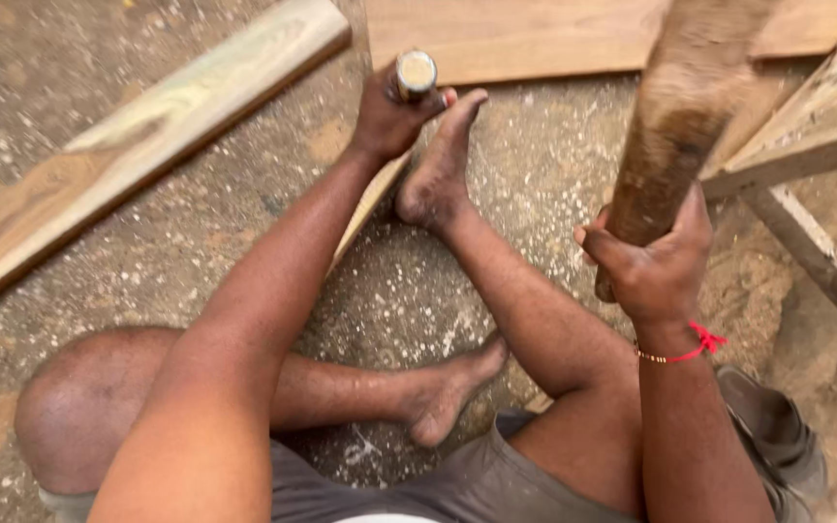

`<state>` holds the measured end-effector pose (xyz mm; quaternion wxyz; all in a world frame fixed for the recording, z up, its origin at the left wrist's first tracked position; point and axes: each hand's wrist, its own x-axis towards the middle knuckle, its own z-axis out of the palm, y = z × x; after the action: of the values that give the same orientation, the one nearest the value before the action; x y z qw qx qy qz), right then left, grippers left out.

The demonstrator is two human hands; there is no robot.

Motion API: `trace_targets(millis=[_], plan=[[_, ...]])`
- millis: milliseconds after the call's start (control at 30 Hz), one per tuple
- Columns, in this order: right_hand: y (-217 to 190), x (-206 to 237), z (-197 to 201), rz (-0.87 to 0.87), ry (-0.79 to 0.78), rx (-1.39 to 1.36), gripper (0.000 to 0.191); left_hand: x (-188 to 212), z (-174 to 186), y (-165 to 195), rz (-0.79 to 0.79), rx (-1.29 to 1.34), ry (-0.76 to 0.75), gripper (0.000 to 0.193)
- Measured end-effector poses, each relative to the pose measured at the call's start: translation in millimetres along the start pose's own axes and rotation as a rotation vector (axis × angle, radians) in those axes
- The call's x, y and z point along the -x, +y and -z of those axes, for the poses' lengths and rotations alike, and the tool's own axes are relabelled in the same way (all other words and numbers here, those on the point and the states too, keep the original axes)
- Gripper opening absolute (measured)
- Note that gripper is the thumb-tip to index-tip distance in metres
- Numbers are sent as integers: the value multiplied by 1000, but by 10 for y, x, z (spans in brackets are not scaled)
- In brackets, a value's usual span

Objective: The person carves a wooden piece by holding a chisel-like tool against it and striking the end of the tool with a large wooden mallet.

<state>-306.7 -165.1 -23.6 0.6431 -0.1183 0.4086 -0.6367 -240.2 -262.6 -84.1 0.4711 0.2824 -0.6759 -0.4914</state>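
mallet [675,116] head blurred, cut by top edge | chisel [416,74] blade hidden behind left hand [389,116]

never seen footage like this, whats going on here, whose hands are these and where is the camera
There is one picture, taken by a camera worn on a person's head, looking down at their own body. The person sits barefoot on a dusty floor strewn with wood chips. Their left hand grips a chisel-like tool with a metal-capped handle, set against a narrow strip of wood beside one foot. Their right hand, with a red thread at the wrist, holds a thick wooden mallet raised. Wooden planks lie around.
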Motion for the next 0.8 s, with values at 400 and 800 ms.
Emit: trace_targets(millis=[400, 800], plan=[[-44, 7, -34, 63, -41, 33, 120, 33, -90, 45, -43, -123, 106, 20], [-98, 25, -181, -59, 72, -9, 110, -24, -2, 247, 45, -48, -35, 24]])
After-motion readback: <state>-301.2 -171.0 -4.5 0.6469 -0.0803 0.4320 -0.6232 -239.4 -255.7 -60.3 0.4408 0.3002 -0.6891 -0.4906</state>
